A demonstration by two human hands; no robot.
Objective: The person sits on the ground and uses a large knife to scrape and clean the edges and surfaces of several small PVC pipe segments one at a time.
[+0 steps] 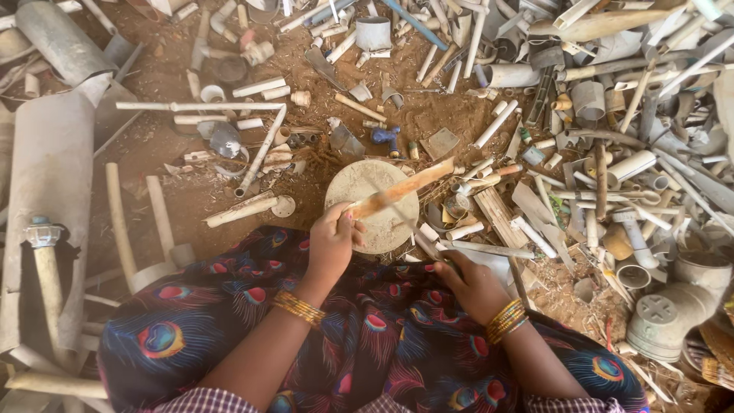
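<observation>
Scrap pipe pieces lie heaped on the bare dirt all around a seated person in a peacock-feather print skirt [367, 336]. Left hand [334, 243] is clenched around the near end of an orange-brown stick [401, 190], angled up and away over a round stone block [372, 205], which seems to serve as a working base. Right hand [474, 287] grips a pale pipe offcut [482, 252] just beside the block, apparently steadying it.

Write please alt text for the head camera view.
The left hand grips an orange-brown stick over a round stone slab; the right hand grips a thin tool. Pale cut pipes litter the dirt ground.
</observation>
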